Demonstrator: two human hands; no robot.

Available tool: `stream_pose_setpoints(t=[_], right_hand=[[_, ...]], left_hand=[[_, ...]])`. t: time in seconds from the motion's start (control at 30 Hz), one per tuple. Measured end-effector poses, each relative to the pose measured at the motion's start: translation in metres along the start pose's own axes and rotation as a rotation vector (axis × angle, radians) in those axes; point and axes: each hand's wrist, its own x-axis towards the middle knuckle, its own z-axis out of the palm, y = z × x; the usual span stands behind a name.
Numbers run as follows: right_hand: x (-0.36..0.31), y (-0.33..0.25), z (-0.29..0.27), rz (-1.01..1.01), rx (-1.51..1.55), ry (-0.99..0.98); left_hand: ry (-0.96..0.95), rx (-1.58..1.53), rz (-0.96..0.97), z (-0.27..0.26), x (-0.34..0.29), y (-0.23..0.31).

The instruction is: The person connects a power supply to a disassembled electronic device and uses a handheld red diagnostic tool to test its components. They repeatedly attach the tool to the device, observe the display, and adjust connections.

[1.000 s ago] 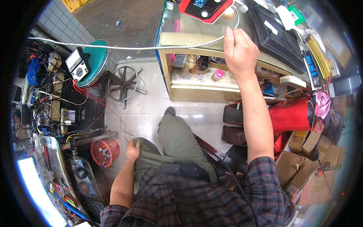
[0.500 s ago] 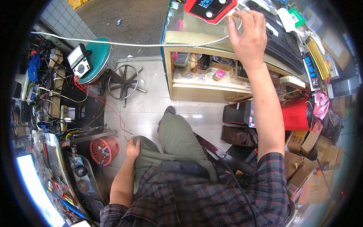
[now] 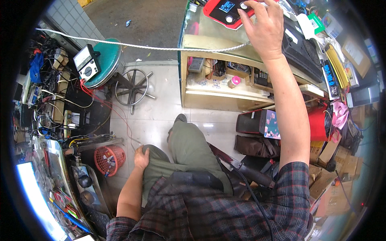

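My right hand (image 3: 266,30) reaches to the top of the view, over a red device (image 3: 229,23) with a small lit screen and white knobs. Thumb and index finger close around its right knob (image 3: 243,5); the other fingertips are partly cut off by the picture edge. Beneath this hand passes a white braided cord (image 3: 161,49). My left hand (image 3: 141,157) rests at my left knee, fingers curled where the thin red test leads (image 3: 128,125) end. These leads run from a multimeter (image 3: 86,63) on a green round stool (image 3: 107,64); their tips are hardly visible.
The device sits on a glass-topped counter (image 3: 217,41) with shelves below holding a pink-capped jar (image 3: 234,81). Tangled cables (image 3: 56,104) crowd the left. A red basket (image 3: 109,160) stands by my left leg. Cardboard boxes (image 3: 337,193) pile at right.
My right hand has moved from the device's right side, near the cord, up onto its right knob. The view has shifted slightly. My left hand stays at the knee.
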Motion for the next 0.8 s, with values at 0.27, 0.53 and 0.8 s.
stream_pose_setpoints(t=[0.27, 0.53, 0.8], right_hand=[[0.003, -0.003, 0.003, 0.012, 0.003, 0.015], [-0.007, 0.011, 0.017, -0.018, -0.030, 0.057], [-0.010, 0.010, 0.015, 0.008, -0.030, 0.015]], left_hand=[[0.000, -0.057, -0.006, 0.000, -0.001, 0.000], [0.024, -0.038, 0.019, 0.003, 0.001, -0.004], [0.032, -0.040, 0.018, 0.002, -0.001, -0.003]])
